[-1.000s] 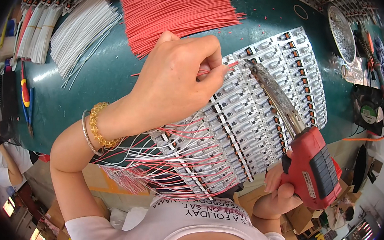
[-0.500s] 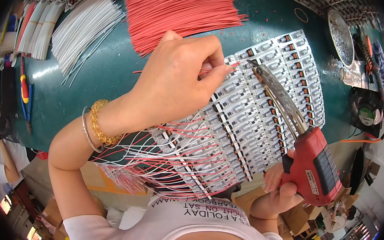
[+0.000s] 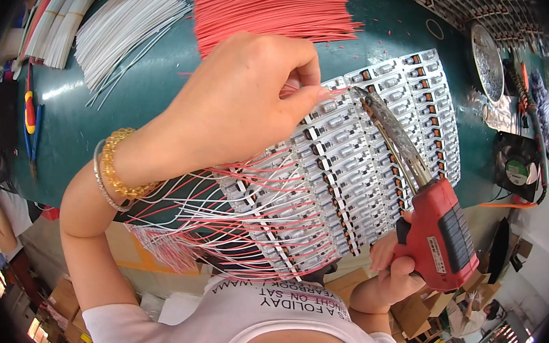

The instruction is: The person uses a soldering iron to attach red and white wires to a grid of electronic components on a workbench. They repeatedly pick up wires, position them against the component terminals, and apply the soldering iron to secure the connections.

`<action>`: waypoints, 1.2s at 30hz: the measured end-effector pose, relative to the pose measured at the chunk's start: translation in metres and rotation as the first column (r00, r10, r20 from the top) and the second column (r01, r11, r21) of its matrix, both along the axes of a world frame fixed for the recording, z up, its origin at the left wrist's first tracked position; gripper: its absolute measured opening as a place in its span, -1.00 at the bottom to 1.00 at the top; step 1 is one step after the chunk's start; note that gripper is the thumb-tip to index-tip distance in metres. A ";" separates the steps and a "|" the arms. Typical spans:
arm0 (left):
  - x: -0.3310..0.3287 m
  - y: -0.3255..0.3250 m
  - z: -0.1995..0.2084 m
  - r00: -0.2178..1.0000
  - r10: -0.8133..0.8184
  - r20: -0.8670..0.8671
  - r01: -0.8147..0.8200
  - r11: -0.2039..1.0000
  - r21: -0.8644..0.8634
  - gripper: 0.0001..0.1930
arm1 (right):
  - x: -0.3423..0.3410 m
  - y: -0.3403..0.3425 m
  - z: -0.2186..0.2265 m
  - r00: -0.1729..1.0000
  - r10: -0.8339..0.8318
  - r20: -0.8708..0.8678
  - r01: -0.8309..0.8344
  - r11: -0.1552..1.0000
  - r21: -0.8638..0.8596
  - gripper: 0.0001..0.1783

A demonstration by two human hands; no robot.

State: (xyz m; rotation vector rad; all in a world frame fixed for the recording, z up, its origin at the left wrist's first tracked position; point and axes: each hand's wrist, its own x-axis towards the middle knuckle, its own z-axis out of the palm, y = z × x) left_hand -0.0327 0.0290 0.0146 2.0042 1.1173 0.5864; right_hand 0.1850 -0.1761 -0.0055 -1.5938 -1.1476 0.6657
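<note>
A thin red wire [image 3: 338, 91] is pinched between the thumb and fingers of my left hand [image 3: 245, 94]. Its end reaches the top edge of a panel of small light modules [image 3: 344, 155], close to the soldering gun's dark tip. My right hand [image 3: 403, 271] is closed round the handle of the red and black soldering gun [image 3: 441, 238], which points up and left over the modules. Whether tip and wire touch is too small to tell. Red and white wires [image 3: 218, 215] trail from the panel's lower left modules, below my left wrist.
A thick heap of red wires [image 3: 272, 8] lies at the back, with white wires [image 3: 130, 25] to its left. A screwdriver [image 3: 30, 111] is at the far left. A round metal dish [image 3: 486, 63] and a small black fan [image 3: 516, 165] are on the right.
My left hand has shifted slightly left with the red wire still pinched. The soldering gun sits a little further left in view, its tip still near the wire's end.
</note>
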 end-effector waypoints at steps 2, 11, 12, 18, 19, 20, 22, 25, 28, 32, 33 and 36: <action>-0.005 0.002 0.007 1.000 -0.013 -0.026 0.014 1.000 0.015 -0.86 | 0.000 0.000 0.000 1.000 0.000 0.009 0.000 1.000 0.005 -0.13; -0.054 0.022 0.056 0.945 -0.153 -0.287 0.139 0.988 -0.069 -0.88 | -0.002 0.002 0.005 1.000 -0.013 -0.021 0.014 0.999 0.046 -0.12; -0.064 0.022 0.063 0.943 -0.132 -0.304 0.120 0.991 -0.060 -0.88 | -0.003 0.003 0.005 0.999 -0.015 -0.045 0.018 0.998 0.058 -0.12; -0.102 0.034 0.079 0.970 0.041 -0.240 -0.056 0.997 -0.056 -0.90 | 0.004 0.022 0.027 0.988 -0.076 -0.134 0.098 0.981 0.168 -0.10; -0.095 0.037 0.077 0.985 0.033 -0.169 -0.036 0.999 -0.016 -0.90 | 0.017 0.024 0.037 0.987 -0.107 -0.120 0.129 0.972 0.194 -0.09; -0.087 0.039 0.075 0.995 0.022 -0.098 -0.020 1.000 0.023 -0.89 | 0.031 0.025 0.045 0.985 -0.138 -0.108 0.159 0.963 0.219 -0.07; -0.070 0.035 0.066 0.996 0.061 -0.067 -0.067 0.994 -0.088 -0.89 | 0.056 0.035 0.043 0.988 -0.093 -0.127 0.135 0.915 0.381 -0.20; -0.030 0.026 0.043 0.999 -0.037 0.002 0.037 0.993 -0.114 -0.91 | 0.085 0.056 0.044 0.965 -0.252 -0.079 0.264 0.914 0.309 -0.49; -0.015 0.013 0.027 0.995 -0.093 0.024 0.093 0.996 -0.006 -0.90 | 0.099 0.083 0.035 0.899 -0.432 0.070 0.416 0.894 0.163 -0.65; -0.001 -0.001 0.016 0.996 -0.086 0.027 0.084 0.994 0.067 -0.89 | 0.086 0.057 0.038 0.942 -0.298 -0.153 0.329 0.909 0.256 -0.49; 0.003 -0.005 0.009 0.996 -0.045 0.076 0.044 0.999 0.006 -0.88 | 0.079 0.046 0.041 0.952 -0.206 -0.227 0.258 0.938 0.231 -0.38; 0.013 -0.011 -0.010 0.987 -0.067 0.144 0.034 0.974 0.222 -0.89 | 0.053 0.016 0.035 0.903 -0.040 -0.428 0.111 0.984 0.142 -0.11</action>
